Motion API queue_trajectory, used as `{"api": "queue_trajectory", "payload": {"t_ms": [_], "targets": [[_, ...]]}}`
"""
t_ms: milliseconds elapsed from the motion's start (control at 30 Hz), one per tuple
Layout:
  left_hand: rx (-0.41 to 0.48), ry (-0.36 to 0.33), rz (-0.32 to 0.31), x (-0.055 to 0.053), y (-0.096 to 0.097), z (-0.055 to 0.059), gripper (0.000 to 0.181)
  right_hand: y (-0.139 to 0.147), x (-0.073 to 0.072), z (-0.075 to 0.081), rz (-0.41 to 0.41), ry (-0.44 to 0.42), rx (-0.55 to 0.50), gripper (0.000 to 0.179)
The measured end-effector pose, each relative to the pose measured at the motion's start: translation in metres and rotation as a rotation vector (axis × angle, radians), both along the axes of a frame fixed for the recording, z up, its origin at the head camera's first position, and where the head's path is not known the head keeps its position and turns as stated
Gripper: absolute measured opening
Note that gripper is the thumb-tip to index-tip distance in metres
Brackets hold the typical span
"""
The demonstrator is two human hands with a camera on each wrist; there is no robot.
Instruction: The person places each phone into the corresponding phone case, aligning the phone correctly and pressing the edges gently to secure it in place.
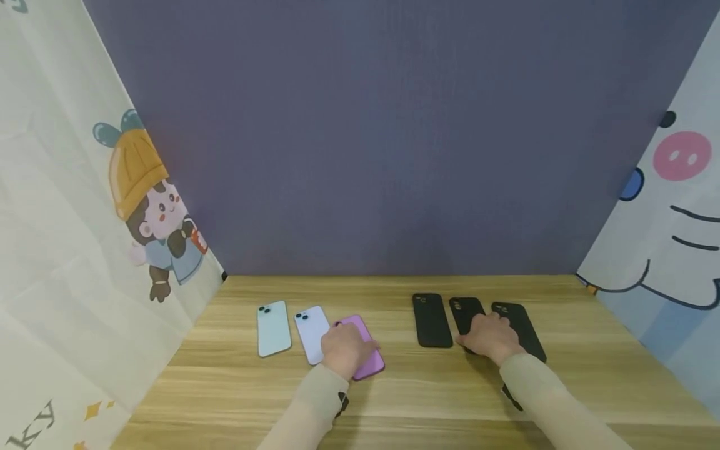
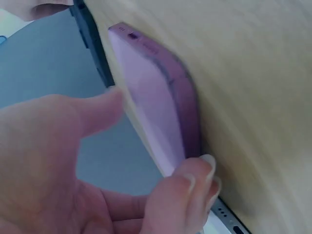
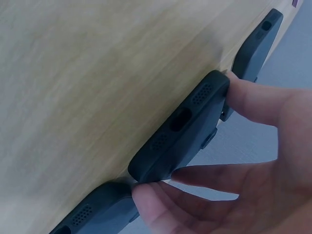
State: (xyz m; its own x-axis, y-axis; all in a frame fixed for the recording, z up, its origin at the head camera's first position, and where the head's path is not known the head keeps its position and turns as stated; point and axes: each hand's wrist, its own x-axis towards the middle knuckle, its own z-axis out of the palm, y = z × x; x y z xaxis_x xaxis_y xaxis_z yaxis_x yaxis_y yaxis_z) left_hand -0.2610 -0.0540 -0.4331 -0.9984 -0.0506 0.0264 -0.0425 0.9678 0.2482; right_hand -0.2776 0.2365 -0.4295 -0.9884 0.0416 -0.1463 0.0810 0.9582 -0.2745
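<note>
My left hand (image 1: 344, 349) grips a purple phone (image 1: 372, 367) lying on the wooden table; in the left wrist view, its fingertips lie along one long side and the thumb comes to the opposite side. Part of the phone's back is hidden under the hand. On the right, my right hand (image 1: 490, 337) pinches the middle one of three black phone cases (image 3: 190, 131), thumb at one side edge and fingers at the other. Its lower half is covered by the hand in the head view. Camera openings show at the case's far end.
Left of the purple phone lie a lavender phone (image 1: 311, 331) and a pale green phone (image 1: 274, 330). Black cases flank the pinched one, a left case (image 1: 432, 322) and a right case (image 1: 525, 331). A grey-blue panel (image 1: 394, 137) stands behind the table (image 1: 236, 400), with printed cloths at both sides.
</note>
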Motion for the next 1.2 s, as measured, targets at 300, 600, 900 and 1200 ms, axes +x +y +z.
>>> {"api": "queue_trajectory", "payload": {"t_ms": [300,600,900,1200], "targets": [[0.002,0.000,0.009,-0.0024,0.0070,-0.0022,0.060,-0.0003,-0.0012,-0.0004,-0.004,-0.008,0.005,0.060],[0.045,0.020,0.008,-0.0044,0.0086,-0.0065,0.054,0.0008,-0.0017,-0.0003,-0.009,-0.024,-0.008,0.062],[0.113,0.035,0.022,-0.0054,0.0078,-0.0066,0.056,0.0020,-0.0029,-0.0001,-0.004,-0.026,-0.008,0.065],[0.176,0.000,0.006,-0.0076,0.0019,-0.0067,0.054,0.0025,-0.0014,0.0003,0.011,0.000,-0.031,0.063]]}}
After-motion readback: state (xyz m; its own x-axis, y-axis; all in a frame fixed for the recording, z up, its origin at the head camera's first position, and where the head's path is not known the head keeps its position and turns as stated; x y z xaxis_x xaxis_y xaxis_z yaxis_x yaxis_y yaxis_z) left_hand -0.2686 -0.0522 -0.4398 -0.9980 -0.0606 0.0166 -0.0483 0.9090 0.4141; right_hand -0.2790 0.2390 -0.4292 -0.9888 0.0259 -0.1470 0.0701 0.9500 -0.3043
